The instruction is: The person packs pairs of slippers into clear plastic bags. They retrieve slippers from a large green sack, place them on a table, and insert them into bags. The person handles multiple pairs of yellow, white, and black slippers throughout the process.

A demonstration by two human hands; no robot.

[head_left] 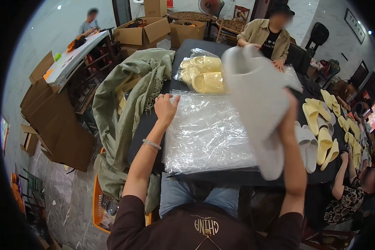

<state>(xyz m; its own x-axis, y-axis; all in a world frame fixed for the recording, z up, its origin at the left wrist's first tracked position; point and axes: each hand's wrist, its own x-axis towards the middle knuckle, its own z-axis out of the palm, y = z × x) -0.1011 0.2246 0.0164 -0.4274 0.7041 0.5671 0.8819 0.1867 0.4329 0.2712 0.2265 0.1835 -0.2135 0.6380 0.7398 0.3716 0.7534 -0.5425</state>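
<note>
Dark-topped table [142, 143] runs beneath everything. At two o'clock the right hand [290, 111] grips blurred grey slides [254, 93], fingers mostly hidden. At ten, the left hand [166, 110], fingers loosely curled, nears clear plastic bags [206, 135]; bagged yellow slides [207, 82] lie at twelve.

A packing workshop surrounds a dark table [206, 46] bearing clear plastic packaging [208, 133], bagged yellow slippers [207, 81] and, at its right, loose slippers [324, 146] in rows, with open cartons [156, 33] beyond its far left corner, a person [256, 32] across it and, blurred at its right, seemingly more workers [346, 204].
</note>
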